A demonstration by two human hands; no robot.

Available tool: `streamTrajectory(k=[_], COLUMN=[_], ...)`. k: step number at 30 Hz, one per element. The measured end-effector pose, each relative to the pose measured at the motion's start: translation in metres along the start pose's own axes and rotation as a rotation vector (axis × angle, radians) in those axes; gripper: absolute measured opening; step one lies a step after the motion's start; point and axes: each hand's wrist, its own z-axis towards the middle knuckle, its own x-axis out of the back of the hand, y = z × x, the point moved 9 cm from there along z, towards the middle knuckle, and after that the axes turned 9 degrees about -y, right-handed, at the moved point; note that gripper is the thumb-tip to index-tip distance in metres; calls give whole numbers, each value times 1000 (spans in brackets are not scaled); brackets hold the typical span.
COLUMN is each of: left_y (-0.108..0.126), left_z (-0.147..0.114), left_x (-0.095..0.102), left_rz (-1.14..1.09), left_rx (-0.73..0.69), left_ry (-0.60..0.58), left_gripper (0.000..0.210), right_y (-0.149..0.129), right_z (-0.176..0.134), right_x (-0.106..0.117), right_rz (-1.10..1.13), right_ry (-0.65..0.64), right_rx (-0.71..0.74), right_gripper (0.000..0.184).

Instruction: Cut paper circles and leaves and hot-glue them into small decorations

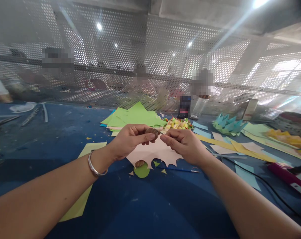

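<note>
In the head view my left hand [132, 139] pinches a small, brown, striped round piece [152, 131] between thumb and fingers. Close beside it, on the right, my right hand [186, 143] is closed in a pinch. Something thin seems to run from the brown piece to its fingertips, too small to name. Below both hands lies a pale pink paper sheet [156, 152] with a scalloped cut edge. A green paper disc [141, 170], a similar brown piece [139, 163] and small green and pink scraps lie by that edge. A thin blue stick [175, 169] rests nearby.
Behind my hands are stacked green paper sheets [137, 114] and a pile of yellow and red paper pieces [178, 124]. A phone [185, 106] stands upright against a perforated screen. Rightward lie blue paper spikes [227, 125], paper strips, a black cable and a magenta power strip [289, 177].
</note>
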Motion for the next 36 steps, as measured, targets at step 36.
streamTrajectory(k=[36], left_y=[-48], left_z=[5], left_x=[99], left_rz=[1214], left_rx=[416], left_ry=[8], left_gripper=[59], right_y=[0], right_z=[-1], right_x=[5], right_rz=[-292], right_ry=[144], right_rx=[-39], right_gripper=[46])
